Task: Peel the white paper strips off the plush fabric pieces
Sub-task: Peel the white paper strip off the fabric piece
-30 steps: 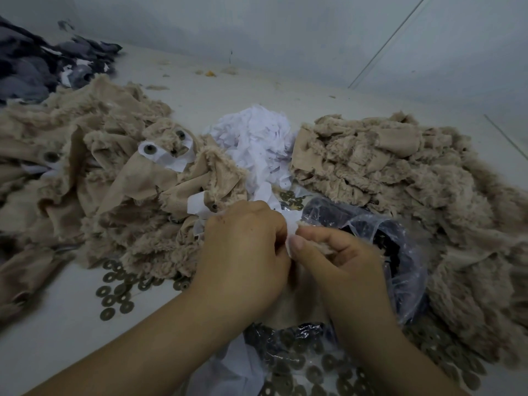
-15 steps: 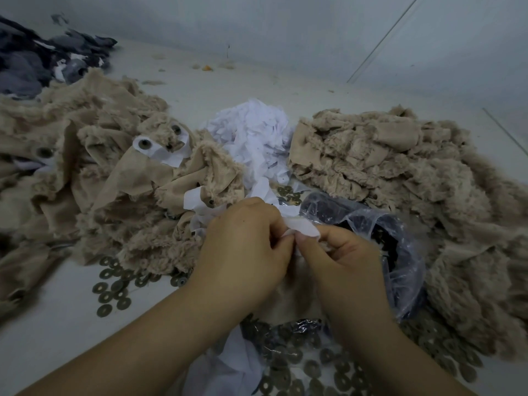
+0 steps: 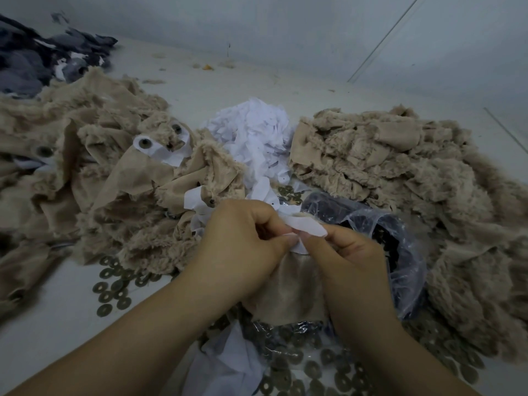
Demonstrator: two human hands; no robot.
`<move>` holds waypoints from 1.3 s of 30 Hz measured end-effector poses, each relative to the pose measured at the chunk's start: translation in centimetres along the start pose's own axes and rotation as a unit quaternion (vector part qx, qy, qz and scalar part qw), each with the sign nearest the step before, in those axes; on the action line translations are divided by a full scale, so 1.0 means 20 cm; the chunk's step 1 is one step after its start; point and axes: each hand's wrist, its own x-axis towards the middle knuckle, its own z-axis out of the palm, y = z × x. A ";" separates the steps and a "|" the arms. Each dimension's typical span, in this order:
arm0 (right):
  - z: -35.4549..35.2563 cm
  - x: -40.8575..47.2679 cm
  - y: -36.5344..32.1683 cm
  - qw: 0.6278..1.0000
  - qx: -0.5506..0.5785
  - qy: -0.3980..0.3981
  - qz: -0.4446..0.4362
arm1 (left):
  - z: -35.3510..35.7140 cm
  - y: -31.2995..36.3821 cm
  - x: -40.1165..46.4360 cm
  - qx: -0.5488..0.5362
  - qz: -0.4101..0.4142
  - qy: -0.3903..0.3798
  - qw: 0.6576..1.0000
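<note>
Both hands, left hand [image 3: 243, 247] and right hand [image 3: 351, 252], pinch white paper strip [image 3: 307, 227] on plush piece [image 3: 288, 290].

There are two hands: the left hand [image 3: 243, 250] and the right hand [image 3: 351, 258]. Together they hold one tan plush piece [image 3: 288, 290] with one white paper strip [image 3: 307, 227] on it. There are two big heaps of tan plush, one on the left [image 3: 94, 172] and one on the right [image 3: 400, 172]. Between them sits one pile of white paper bits [image 3: 254, 132]. There is one clear plastic bag [image 3: 400, 252]. There is one heap of dark grey cloth [image 3: 37, 61]. The little round metal rings [image 3: 111, 290] are too many to count.
</note>
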 end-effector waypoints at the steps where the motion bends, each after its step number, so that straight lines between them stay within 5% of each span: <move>1: 0.00 0.00 0.00 0.999 0.023 -0.007 0.028 | 0.00 -0.01 0.00 -0.037 -0.026 -0.006 0.999; 4: 0.00 0.01 0.01 0.994 0.065 -0.035 0.079 | -0.01 -0.02 0.00 -0.144 -0.086 -0.027 0.985; 8: 0.00 0.01 0.01 0.996 0.059 -0.056 0.042 | -0.01 -0.03 -0.01 -0.222 -0.123 -0.041 0.966; 20: 0.00 0.02 0.05 0.982 0.143 -0.052 0.113 | -0.07 -0.06 0.04 -0.269 -0.208 -0.118 0.933; 25: 0.01 0.01 0.05 0.991 0.093 -0.040 0.088 | -0.01 -0.04 0.00 -0.115 -0.111 -0.018 0.987; 30: 0.00 0.00 0.06 0.997 0.048 -0.032 0.054 | 0.02 -0.05 -0.01 0.030 -0.015 -0.001 0.999; 36: 0.00 0.00 0.06 0.997 0.024 -0.029 0.069 | -0.10 -0.03 0.02 0.064 -0.019 -0.033 0.997; 39: 0.00 0.00 0.06 0.998 0.004 -0.007 0.066 | -0.28 -0.04 0.05 0.135 -0.033 -0.120 0.983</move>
